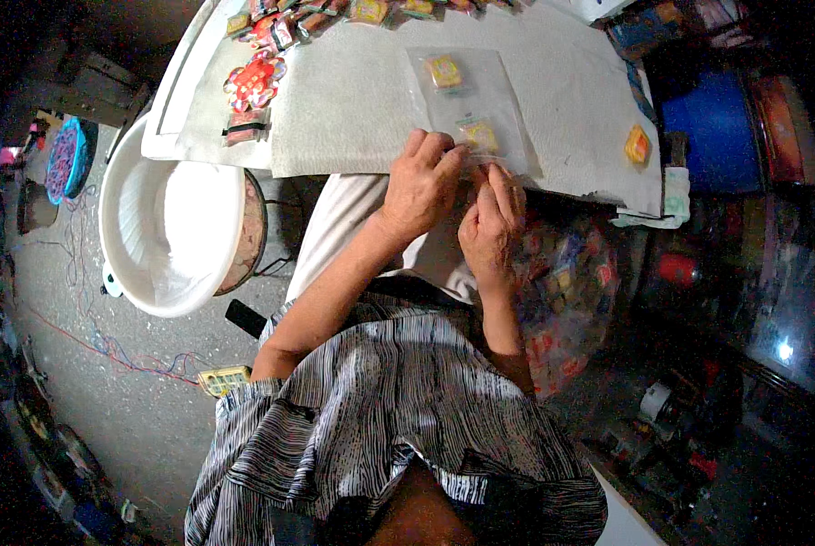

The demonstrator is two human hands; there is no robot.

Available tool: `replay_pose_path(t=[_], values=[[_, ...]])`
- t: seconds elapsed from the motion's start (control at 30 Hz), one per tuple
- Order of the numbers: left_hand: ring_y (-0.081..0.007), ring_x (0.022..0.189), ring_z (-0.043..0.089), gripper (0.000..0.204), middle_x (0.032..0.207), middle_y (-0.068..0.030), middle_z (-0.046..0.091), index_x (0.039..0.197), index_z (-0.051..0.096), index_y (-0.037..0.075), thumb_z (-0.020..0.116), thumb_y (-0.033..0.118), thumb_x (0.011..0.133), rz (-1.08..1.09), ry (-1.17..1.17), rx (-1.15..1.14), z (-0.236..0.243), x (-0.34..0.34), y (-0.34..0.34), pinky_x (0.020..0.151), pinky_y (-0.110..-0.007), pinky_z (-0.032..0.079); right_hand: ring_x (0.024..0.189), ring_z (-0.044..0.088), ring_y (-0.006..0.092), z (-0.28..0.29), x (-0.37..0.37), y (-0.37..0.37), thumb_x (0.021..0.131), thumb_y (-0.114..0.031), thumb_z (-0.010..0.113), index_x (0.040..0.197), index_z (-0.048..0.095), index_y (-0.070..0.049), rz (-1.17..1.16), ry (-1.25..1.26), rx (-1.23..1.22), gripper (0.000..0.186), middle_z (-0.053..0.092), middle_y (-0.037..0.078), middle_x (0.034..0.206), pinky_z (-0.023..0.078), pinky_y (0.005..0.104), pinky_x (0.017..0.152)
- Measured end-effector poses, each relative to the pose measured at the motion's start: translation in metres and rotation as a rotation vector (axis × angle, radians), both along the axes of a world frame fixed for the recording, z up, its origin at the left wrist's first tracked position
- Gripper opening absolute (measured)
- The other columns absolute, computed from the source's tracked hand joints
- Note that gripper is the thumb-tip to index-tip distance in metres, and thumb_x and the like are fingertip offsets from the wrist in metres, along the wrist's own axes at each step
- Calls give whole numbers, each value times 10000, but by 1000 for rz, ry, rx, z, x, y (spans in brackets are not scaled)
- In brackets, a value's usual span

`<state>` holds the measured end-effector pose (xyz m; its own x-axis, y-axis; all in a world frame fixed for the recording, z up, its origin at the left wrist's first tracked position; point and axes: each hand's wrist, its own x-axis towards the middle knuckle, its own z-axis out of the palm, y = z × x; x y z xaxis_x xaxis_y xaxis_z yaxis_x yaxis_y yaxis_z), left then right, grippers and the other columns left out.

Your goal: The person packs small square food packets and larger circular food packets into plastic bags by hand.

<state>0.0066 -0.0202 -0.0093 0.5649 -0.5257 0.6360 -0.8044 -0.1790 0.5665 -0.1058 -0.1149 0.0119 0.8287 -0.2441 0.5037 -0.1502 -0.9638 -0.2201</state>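
Note:
A clear plastic bag lies flat on the white-covered table, its near end at the table's front edge. Inside or on it are two small yellow packets, the far packet and the near packet. My left hand has its fingers curled and pressed together at the bag's near left corner. Just beside it, my right hand pinches at the bag's near end, thumb and fingers closed. The fingertips of both hands meet there, and exactly how they grip the plastic is partly hidden.
Several wrapped snack packets line the table's far edge, with a red packet cluster at left. An orange packet lies at right. A white tub stands left of my knees; a large bag of packets sits at lower right.

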Motion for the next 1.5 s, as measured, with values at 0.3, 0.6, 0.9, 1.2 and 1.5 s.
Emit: replay_pose_path(t=[0.3,0.6,0.9,1.2,1.5], values=[[-321,811,518,230,899,-135,570,974,649,45,673,130,762,-35,61,-64,22,2,10,688,-414,445,1049,501,389,8,21,15,860,-120,564,1132,582,39,-82,90,42,315,534,175,1216,384,480,939],[-327,1036,521,339,1177,-117,572,1104,651,122,620,109,766,92,-173,202,22,80,-19,867,-434,442,1192,471,372,16,29,12,875,-154,538,1122,600,16,-40,194,-30,306,513,177,1298,316,591,1005],[-305,1164,468,353,1258,-52,516,1164,620,163,606,226,817,65,-188,245,3,89,-27,909,-453,412,1156,491,376,4,39,11,911,-199,508,1222,572,18,-101,224,-5,385,441,162,1430,311,577,1021],[-311,1116,467,333,1219,-84,513,1153,624,201,603,316,841,57,-229,282,5,97,-32,878,-452,407,1088,513,371,9,50,8,895,-191,542,1172,598,23,-58,206,-9,354,504,157,1368,404,473,955],[-313,1091,473,281,1160,-100,518,1095,613,177,593,336,864,78,-239,300,5,98,-33,855,-448,413,1086,511,378,3,68,2,893,-197,569,1176,593,52,-113,138,-48,377,509,170,1362,407,468,973]])
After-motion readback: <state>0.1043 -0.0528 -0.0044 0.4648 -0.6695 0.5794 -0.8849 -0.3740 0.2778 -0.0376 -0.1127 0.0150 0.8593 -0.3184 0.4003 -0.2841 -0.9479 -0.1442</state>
